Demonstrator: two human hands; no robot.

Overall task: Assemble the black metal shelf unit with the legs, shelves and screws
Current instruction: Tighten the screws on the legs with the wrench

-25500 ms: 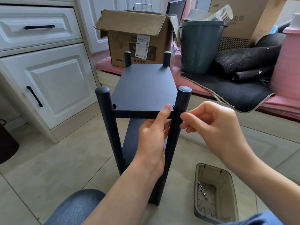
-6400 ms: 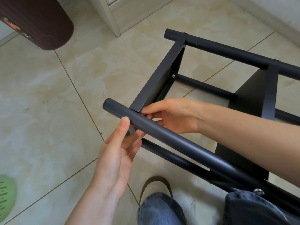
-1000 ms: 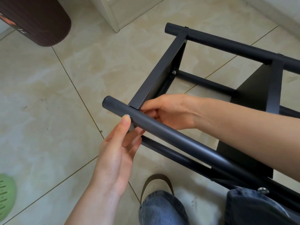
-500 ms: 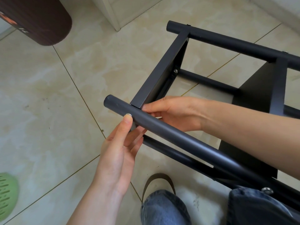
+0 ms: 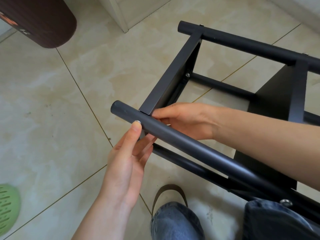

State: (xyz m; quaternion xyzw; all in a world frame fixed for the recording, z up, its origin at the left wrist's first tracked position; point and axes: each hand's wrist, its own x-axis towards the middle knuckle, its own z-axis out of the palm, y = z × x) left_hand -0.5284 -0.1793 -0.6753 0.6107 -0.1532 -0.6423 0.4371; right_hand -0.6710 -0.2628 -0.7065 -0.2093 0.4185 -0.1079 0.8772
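The black metal shelf unit lies on its side on the tiled floor, one end across my lap. Its end shelf (image 5: 173, 78) spans from the far leg (image 5: 242, 42) to the near leg (image 5: 190, 144). My left hand (image 5: 124, 167) pinches the near leg, thumb tip against a silver screw head (image 5: 138, 121), fingers underneath. My right hand (image 5: 187, 120) reaches in at the corner where shelf and near leg meet. Its thumb lies along the shelf end, and its fingertips are hidden behind the leg. A second shelf (image 5: 280, 94) is fixed further right.
A dark brown bin (image 5: 43, 21) stands at the top left beside a white cabinet corner (image 5: 119, 13). A green perforated object (image 5: 7, 205) lies at the left edge. My jeans-clad knee (image 5: 174, 220) and a slipper (image 5: 168, 193) are under the frame.
Both hands stay at the same corner of the near leg. Only the view shifts a little.
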